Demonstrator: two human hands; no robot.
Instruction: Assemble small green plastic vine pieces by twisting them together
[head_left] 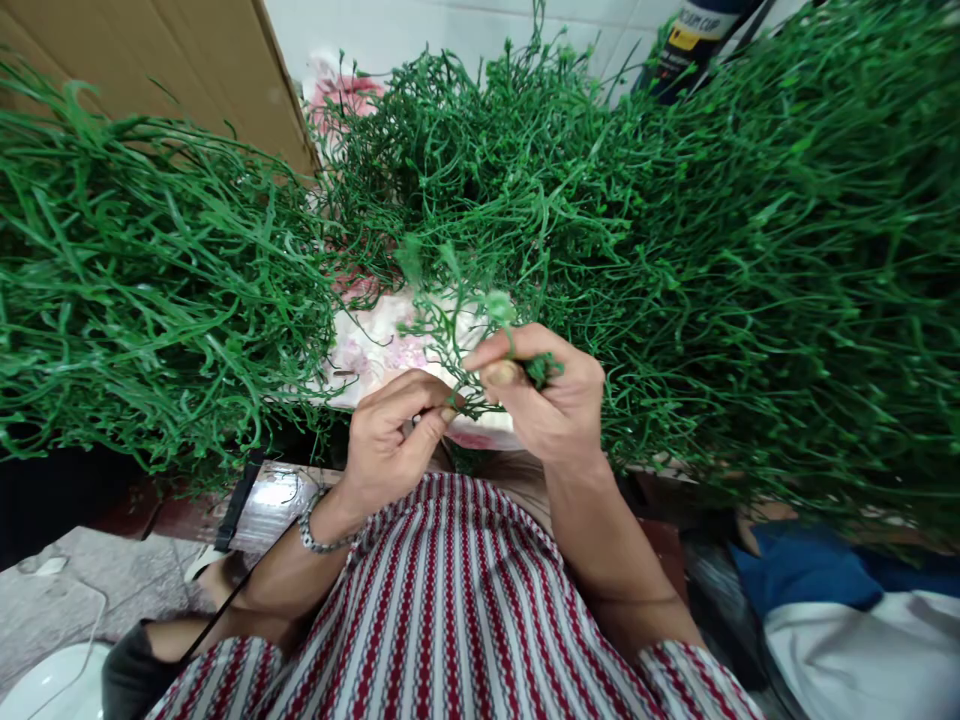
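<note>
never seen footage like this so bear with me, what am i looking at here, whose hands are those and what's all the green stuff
There is no machine here: a person wears a camera on the head, looking forward and down, so you see their own two bare hands. The left hand, with a bracelet at the wrist, and the right hand both pinch a thin green plastic sprig between them. The right hand also grips a small green bunch. Around them lie big heaps of the same green artificial stems, spread over a flowered cloth. Behind stands brown cardboard. The striped red and white shirt below is the wearer's own.
</note>
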